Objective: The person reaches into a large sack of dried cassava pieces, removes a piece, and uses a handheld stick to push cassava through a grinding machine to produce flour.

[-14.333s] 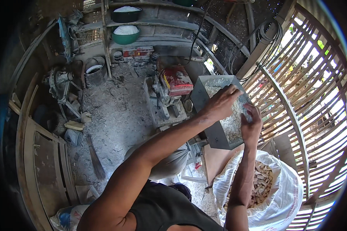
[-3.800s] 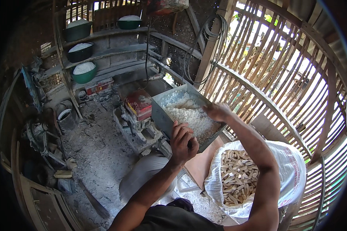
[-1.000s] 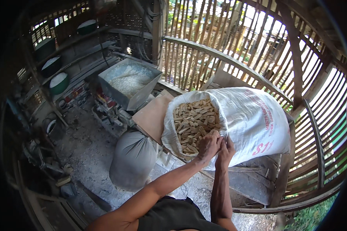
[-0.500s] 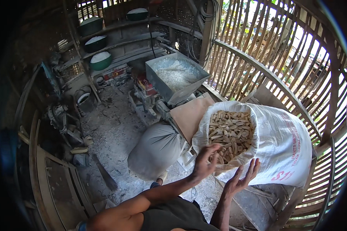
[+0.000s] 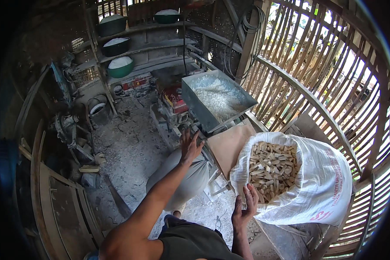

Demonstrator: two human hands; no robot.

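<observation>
My left hand (image 5: 190, 149) reaches forward with fingers spread, holding nothing. It is over the tied top of a full grey cloth bag (image 5: 187, 181), close to the machine under a metal hopper (image 5: 194, 106). White coarse grains (image 5: 216, 93) lie in that hopper. By the near rim of a big white woven sack (image 5: 318, 182), my right hand (image 5: 245, 203) is open, thumb apart from the fingers; whether it touches the rim I cannot tell. The sack's wide mouth shows dry, pale, stick-like chunks (image 5: 273, 167).
A flat brown board (image 5: 230, 145) lies between hopper and sack. Green basins (image 5: 120, 67) heaped with white stuff stand on shelves at the back. On the dusty floor are a bucket (image 5: 99, 110) and a broom (image 5: 116, 195). A slatted wall (image 5: 316, 73) runs along the right.
My left hand has moved from the sack's mouth forward and left, towards the machine. My right hand has shifted slightly left along the sack's near side. The whole view has shifted a little.
</observation>
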